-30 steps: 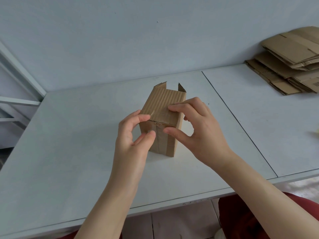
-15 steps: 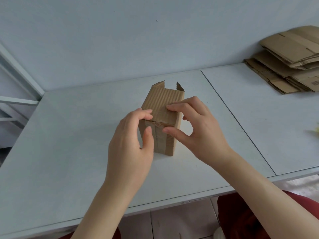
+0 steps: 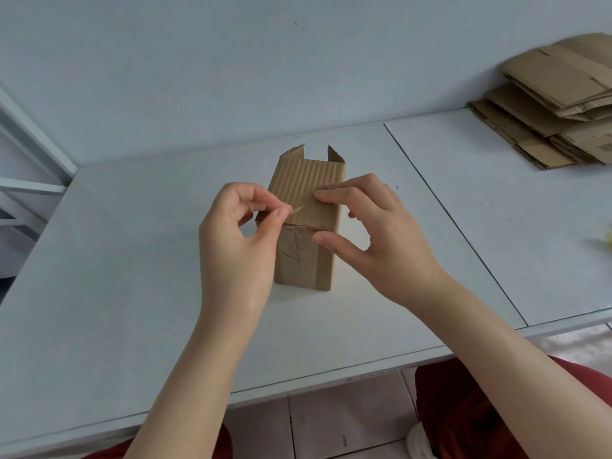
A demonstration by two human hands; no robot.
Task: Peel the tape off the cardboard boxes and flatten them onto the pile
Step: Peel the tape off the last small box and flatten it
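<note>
A small brown cardboard box (image 3: 306, 190) lies on the white table (image 3: 132, 276), its far end open with two flaps up. Clear tape (image 3: 298, 250) runs down its near closed face. My left hand (image 3: 238, 240) pinches the lifted end of that tape between thumb and forefinger at the box's top near edge. My right hand (image 3: 374, 236) grips the box, forefinger on the top face and thumb on the near face. The pile of flattened cardboard (image 3: 556, 104) lies at the far right of the table.
A wall rises just behind the table. A seam (image 3: 453, 220) splits the tabletop into two panels. White shelf rails (image 3: 29, 180) stand at the left. A yellow blur (image 3: 607, 241) sits at the right edge. Tiled floor and my red-clad knees show below the table's front edge.
My left hand turned from touching the box's near corner to pinching the tape end and lifting it a little off the top edge. My right hand kept its hold on the box.
</note>
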